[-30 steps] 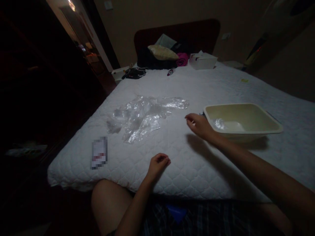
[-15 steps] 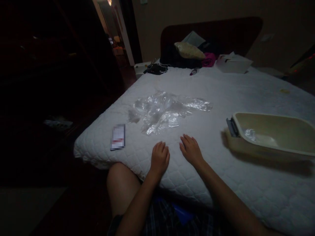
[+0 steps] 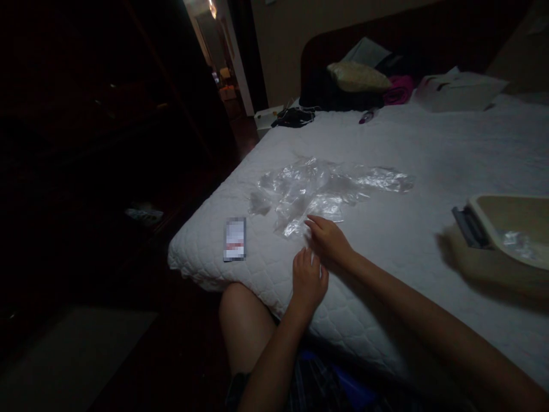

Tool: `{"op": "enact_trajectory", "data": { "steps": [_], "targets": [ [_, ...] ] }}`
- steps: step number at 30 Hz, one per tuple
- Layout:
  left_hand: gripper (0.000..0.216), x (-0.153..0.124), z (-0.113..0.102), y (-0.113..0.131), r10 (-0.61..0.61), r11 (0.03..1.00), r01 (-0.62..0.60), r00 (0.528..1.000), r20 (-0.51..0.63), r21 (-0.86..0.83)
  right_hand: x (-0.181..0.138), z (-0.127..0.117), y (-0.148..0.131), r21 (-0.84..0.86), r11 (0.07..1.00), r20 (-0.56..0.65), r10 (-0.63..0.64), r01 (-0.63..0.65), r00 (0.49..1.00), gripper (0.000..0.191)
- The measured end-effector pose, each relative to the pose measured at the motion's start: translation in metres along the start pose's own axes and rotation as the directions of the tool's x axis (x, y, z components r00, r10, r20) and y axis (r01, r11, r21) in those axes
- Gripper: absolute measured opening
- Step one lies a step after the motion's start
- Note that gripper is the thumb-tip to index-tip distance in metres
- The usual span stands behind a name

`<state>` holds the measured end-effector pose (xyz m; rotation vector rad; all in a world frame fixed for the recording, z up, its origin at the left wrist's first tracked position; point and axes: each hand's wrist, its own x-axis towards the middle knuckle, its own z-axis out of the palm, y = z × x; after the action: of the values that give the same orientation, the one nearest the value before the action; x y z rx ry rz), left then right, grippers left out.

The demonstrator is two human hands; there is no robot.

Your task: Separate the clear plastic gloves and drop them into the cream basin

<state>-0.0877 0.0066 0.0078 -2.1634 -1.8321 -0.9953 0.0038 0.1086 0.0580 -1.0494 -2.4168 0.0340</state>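
From my remote station I read both bare hands over the bed with the white quilted cover (image 3: 412,243). The left hand (image 3: 310,280) is palm down, fingers loosely curved and pointing to the far side, released and holding nothing. Its forearm rises from the near edge. The right hand (image 3: 329,237) sits just to the far right of it, back of the hand up, fingers reaching left with a gap at the tips; I see no grip on anything. Its forearm enters from the near right.

The crumpled sheet of clear, shiny plastic film (image 3: 321,182) is spread on the bed, to the far side of both hands. The right fingertips overlap its near edge in the view; I cannot tell whether they touch it. The left hand is near it but apart.

Compared with half a second earlier, the right hand has shifted left and farther out, closing on the film and the left hand. The film keeps its spread. The cream rectangular plastic tub (image 3: 501,274) on the right is now cut off by the frame.
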Motion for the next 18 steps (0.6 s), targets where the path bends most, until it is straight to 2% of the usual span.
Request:
{"op": "enact_trajectory", "data": {
  "steps": [3,5,10,12,14,16,18],
  "targets": [
    [0.024,0.0,0.001,0.0,-0.01,1.0,0.01,1.0,0.002,0.002,0.022,0.009,-0.002,-0.09,0.994,0.048,-0.05,0.054,0.998,0.044],
    [0.025,-0.001,0.001,0.001,-0.012,1.0,0.012,1.0,-0.001,0.007,0.029,0.014,0.001,-0.139,0.989,0.056,-0.035,0.042,0.998,0.043],
    [0.026,-0.001,0.001,0.002,-0.012,1.0,0.012,1.0,-0.001,-0.011,0.03,0.013,0.014,-0.129,0.991,0.128,-0.012,0.029,0.992,0.024],
    [0.026,-0.001,0.001,0.002,-0.015,1.0,0.015,1.0,-0.006,-0.015,0.028,0.007,0.016,-0.074,0.997,0.113,-0.021,0.029,0.993,0.021],
    [0.026,-0.001,0.001,0.002,-0.012,1.0,0.012,1.0,-0.016,-0.015,0.025,-0.003,0.017,0.028,0.999,0.049,0.023,-0.024,0.999,0.021],
    [0.025,-0.001,0.002,0.001,-0.01,1.0,0.01,1.0,-0.012,-0.017,0.022,-0.017,0.015,0.203,0.972,-0.025,0.125,-0.117,0.992,0.021],
    [0.025,-0.001,0.002,0.0,-0.008,1.0,0.008,1.0,0.005,-0.023,0.016,-0.036,0.012,0.426,0.877,-0.054,0.271,-0.224,0.961,0.02]
  ]
}}
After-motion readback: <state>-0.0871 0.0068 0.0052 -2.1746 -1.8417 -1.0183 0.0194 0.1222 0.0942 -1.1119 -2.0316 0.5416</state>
